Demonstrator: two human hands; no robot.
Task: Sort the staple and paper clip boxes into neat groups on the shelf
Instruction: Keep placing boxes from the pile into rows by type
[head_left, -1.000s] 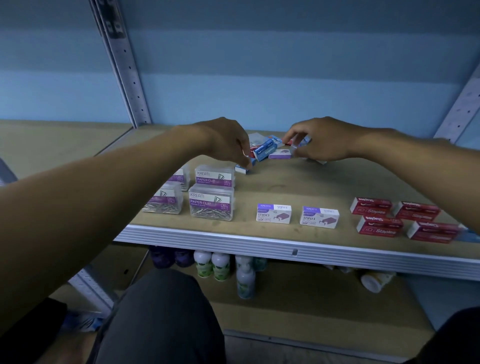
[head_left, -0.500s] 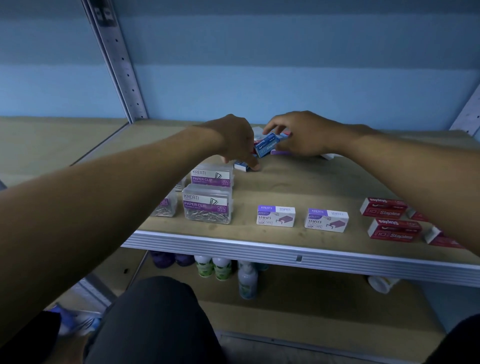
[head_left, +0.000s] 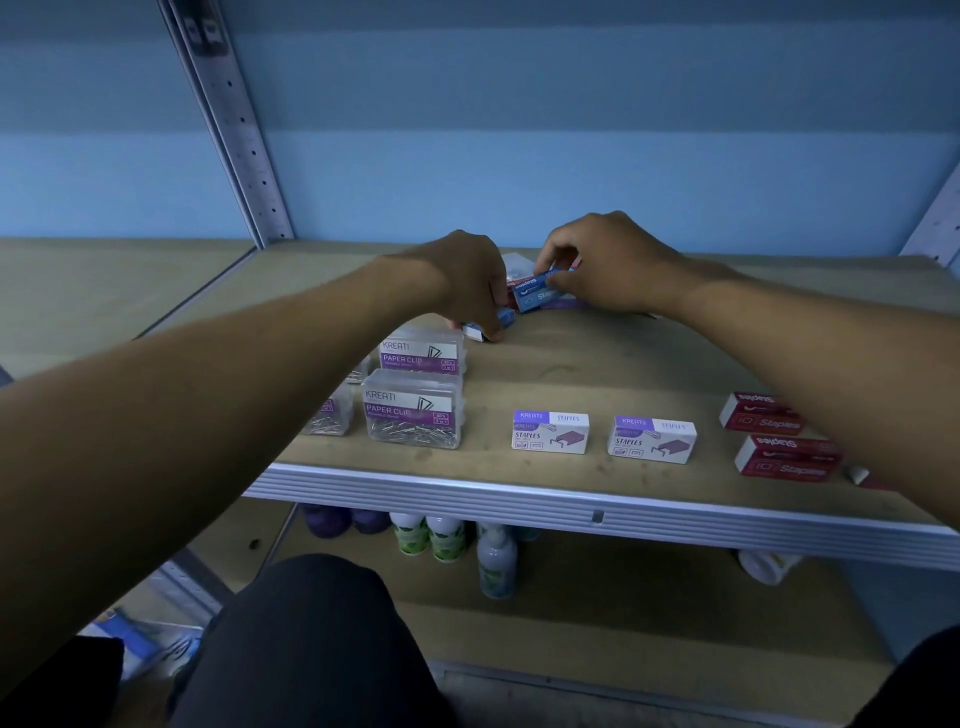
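- The right hand (head_left: 613, 265) reaches to the back of the shelf (head_left: 597, 358), its grip closed on a blue staple box (head_left: 535, 293) pinched between thumb and fingers and tilted up at one end.
- The left hand (head_left: 467, 280) is just left of that blue box, fingers curled down with the grip closed on a second small blue box (head_left: 493, 325) that lies on the shelf board.
- Clear paper clip boxes (head_left: 413, 410) stand in a cluster nearer the front edge than the blue box and to its left, partly hidden by the left forearm.
- Two white staple boxes (head_left: 550, 432) sit side by side near the front edge, apart from each other, right of the paper clip cluster.
- Red staple boxes (head_left: 787, 457) are grouped further right, partly covered by the right forearm.
- More small boxes lie behind the held blue box, under the right hand; how many I cannot tell.
- Bottles (head_left: 447, 538) stand on the lower shelf beneath.
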